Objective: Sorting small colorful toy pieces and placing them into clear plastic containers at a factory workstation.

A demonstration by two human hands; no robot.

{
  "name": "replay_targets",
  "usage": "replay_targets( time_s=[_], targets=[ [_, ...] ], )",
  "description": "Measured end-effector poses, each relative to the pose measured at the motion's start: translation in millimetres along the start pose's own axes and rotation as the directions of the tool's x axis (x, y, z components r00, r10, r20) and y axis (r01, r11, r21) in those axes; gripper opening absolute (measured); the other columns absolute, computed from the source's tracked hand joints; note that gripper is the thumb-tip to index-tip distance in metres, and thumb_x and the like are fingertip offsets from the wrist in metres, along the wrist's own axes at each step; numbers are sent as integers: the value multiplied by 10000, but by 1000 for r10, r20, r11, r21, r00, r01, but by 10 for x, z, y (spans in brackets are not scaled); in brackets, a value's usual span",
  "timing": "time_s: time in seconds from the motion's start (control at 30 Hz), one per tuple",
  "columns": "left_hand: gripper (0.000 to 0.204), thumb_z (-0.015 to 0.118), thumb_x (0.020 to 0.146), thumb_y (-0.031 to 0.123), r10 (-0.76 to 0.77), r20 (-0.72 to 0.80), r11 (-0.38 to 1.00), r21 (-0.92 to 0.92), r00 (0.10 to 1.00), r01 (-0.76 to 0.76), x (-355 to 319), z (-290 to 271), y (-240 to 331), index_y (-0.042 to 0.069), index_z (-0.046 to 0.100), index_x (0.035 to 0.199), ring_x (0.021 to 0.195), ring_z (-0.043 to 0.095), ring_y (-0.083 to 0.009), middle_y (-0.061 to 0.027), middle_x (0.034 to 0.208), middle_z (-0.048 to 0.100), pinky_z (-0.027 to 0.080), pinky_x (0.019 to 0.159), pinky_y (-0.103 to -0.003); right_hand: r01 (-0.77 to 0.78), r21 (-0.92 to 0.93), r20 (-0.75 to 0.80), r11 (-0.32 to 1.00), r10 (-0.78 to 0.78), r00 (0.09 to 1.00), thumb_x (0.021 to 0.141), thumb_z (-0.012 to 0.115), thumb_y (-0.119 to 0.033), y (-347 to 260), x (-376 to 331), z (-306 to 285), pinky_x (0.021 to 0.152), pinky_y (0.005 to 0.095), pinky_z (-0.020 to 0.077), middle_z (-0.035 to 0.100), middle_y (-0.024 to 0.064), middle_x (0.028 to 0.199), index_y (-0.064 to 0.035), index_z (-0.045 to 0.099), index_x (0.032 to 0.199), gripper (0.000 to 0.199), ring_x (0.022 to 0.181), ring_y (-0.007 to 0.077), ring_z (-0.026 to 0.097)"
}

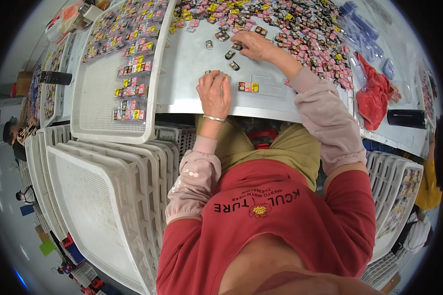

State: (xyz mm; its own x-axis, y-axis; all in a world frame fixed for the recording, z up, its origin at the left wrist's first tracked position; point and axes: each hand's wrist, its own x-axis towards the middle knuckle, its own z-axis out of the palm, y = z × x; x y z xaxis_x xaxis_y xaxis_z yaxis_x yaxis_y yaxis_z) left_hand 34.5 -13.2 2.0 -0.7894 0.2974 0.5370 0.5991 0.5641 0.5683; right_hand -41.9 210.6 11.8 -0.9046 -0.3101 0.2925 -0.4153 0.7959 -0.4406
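Observation:
My right hand (255, 45) reaches over the table with its fingers bent together, the tips on a small black block (237, 46). Nearer to me on the left, my left hand (214, 93) has its fingers curled; a tiny piece seems to be at the fingertips, too hidden to name. Between the hands lie loose black blocks (230, 54), one more (235, 66) just below. In front of me rests a clear plastic tray (268, 86), with a short row of pink, black and yellow blocks (248, 87) at its left end.
A big heap of small coloured blocks (310, 39) covers the table's far and right side. On the left, a white crate (96, 88) holds several filled clear trays. Red cloth (371, 93) and a black cylinder (406, 118) lie at right. Stacked white crates (93, 196) stand below left.

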Motion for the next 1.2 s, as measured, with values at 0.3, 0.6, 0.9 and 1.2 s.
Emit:
replay_targets(
  time_s=[0.3, 0.6, 0.9, 1.2],
  targets=[
    [155, 592, 863, 135, 19, -21, 999, -28, 1000, -20, -36, 38, -4, 31, 666, 949, 997, 536, -310, -123, 1033, 610, 406, 867, -409, -98, -24, 192, 995, 101, 976, 723, 693, -79, -6, 10, -75, 748, 378, 491, 589, 115, 923, -38, 609, 968, 262, 841, 267, 608],
    [213, 675, 788, 161, 232, -16, 973, 8, 972, -232, -13, -10, 23, 62, 670, 977, 1039, 514, -303, -95, 1072, 608, 392, 882, -411, -259, 450, -83, 855, 329, 941, 767, 707, -85, -186, -936, -410, 590, 224, 480, 626, 30, 735, -17, 614, 897, 174, 603, 80, 574],
    [459, 758, 697, 203, 320, 215, 947, -111, 923, -302, -175, 159, 365, 88, 600, 1112, 1039, 506, -279, -64, 1097, 599, 377, 865, -386, -421, 373, -24, 827, 463, 886, 750, 697, -94, -801, -1243, -251, 637, 329, 521, 673, 115, 731, -20, 669, 847, 126, 681, 236, 663],
    [503, 765, 684, 173, 246, 247, 968, -118, 937, -223, -160, 180, 396, 66, 576, 1138, 1013, 520, -278, -80, 1081, 602, 388, 860, -380, -222, 19, -168, 975, 222, 961, 832, 596, -54, -657, -1371, -52, 586, 305, 467, 604, 86, 883, -29, 688, 910, 123, 636, 180, 587]
  ],
)
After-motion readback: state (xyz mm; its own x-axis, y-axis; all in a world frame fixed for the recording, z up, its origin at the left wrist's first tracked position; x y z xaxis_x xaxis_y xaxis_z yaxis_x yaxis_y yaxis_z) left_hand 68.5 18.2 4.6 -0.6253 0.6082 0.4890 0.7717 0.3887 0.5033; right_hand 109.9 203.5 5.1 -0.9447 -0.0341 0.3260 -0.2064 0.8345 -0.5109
